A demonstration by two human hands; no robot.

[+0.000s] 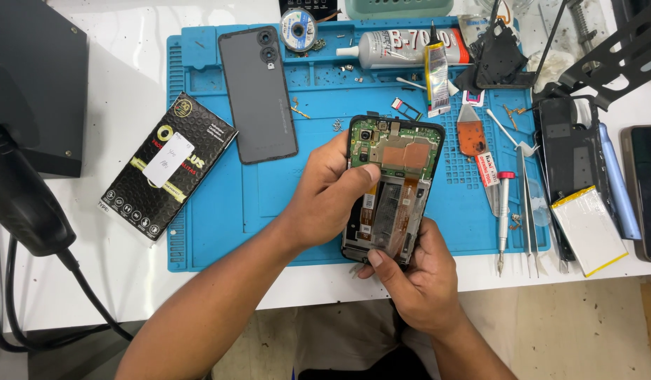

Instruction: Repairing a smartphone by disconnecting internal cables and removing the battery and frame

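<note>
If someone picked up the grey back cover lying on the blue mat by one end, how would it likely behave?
The grey back cover looks like a thin, empty shell, so it is probably light and may flex slightly. Its smooth matte face could slip between fingertips. Lying flat on the blue mat, it should slide rather than roll or tip if pushed.

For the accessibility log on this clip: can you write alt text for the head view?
Two bare hands hold an opened black smartphone with exposed green circuit board over a blue silicone repair mat: the left hand grips its side, the right hand its lower end. A detached grey phone back cover, black cardboard box and metal tweezers lie nearby.
</note>
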